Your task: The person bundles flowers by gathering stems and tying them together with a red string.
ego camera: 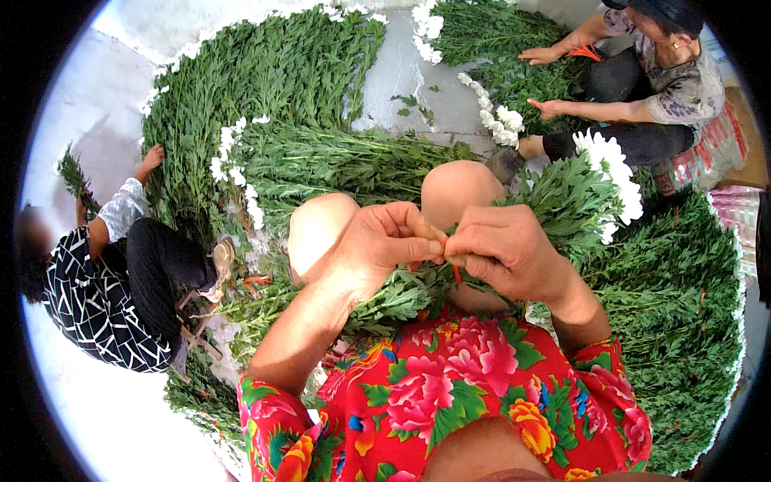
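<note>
Across my lap lies a bunch of white chrysanthemums [545, 187], its blooms pointing to the right and its leafy stems running left under my wrists. My left hand [391, 238] and my right hand [500, 247] meet over the stems. Thumb and fingers of both hands pinch a thin red tie [446, 241] between them. One red end hangs below my right fingertips. How the tie runs around the stems is hidden by my hands and the leaves.
A co-worker [90, 271] sits at the left, another [668, 78] at the upper right with red ties. Rows of cut chrysanthemums [259, 78] cover the floor ahead, with more [662, 337] at my right. A small wooden stool [202, 337] stands under the left co-worker.
</note>
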Tool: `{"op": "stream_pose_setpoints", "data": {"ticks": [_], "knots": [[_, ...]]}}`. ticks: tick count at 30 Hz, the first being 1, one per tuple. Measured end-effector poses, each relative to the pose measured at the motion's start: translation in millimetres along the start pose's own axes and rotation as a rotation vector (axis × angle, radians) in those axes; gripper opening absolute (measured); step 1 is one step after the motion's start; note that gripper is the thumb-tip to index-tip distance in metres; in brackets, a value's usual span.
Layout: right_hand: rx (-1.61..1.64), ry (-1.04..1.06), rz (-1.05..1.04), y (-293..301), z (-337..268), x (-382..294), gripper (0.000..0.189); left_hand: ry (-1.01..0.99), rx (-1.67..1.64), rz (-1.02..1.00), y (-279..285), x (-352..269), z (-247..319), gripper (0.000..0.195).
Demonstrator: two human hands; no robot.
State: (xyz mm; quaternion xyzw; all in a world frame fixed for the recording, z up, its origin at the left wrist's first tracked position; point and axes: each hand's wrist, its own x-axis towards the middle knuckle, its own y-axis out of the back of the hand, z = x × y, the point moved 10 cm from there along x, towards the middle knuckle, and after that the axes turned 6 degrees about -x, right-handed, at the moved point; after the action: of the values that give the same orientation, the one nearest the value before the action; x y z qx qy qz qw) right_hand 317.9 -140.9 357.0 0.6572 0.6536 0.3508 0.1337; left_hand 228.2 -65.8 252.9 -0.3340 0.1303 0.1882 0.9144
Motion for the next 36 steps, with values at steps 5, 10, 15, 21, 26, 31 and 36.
{"op": "stream_pose_setpoints", "data": {"ticks": [5, 10, 15, 21, 26, 31, 36], "knots": [[0.028, -0.079, 0.032, 2.2, 12.3, -2.8, 0.014, -0.486, 0.576, 0.127, -19.0, -13.5, 39.6, 0.016], [0.001, -0.144, 0.108, 13.4, 16.0, 13.3, 0.022, -1.064, 1.294, 0.141, -66.7, -47.2, 65.7, 0.024], [0.032, -0.052, 0.07, 2.7, 23.1, 19.8, 0.026, -1.147, 1.328, 0.169, -70.0, -57.2, 67.5, 0.025], [-0.044, -0.013, 0.092, 11.1, 15.5, 21.1, 0.02, -1.063, 1.29, 0.211, -60.8, -52.0, 71.0, 0.027], [-0.365, 0.005, 0.047, 2.1, -8.3, 7.4, 0.011, -0.872, 1.295, 0.198, -55.8, -43.3, 71.5, 0.027], [-0.573, 0.079, -0.172, -14.7, -33.4, -25.1, 0.009, -0.653, 1.515, 0.193, -24.4, -34.4, 57.2, 0.018], [-0.39, -0.067, -0.147, -8.4, -4.4, -32.5, 0.013, -0.483, 1.663, 0.22, -21.8, -11.9, 48.9, 0.016]]}}
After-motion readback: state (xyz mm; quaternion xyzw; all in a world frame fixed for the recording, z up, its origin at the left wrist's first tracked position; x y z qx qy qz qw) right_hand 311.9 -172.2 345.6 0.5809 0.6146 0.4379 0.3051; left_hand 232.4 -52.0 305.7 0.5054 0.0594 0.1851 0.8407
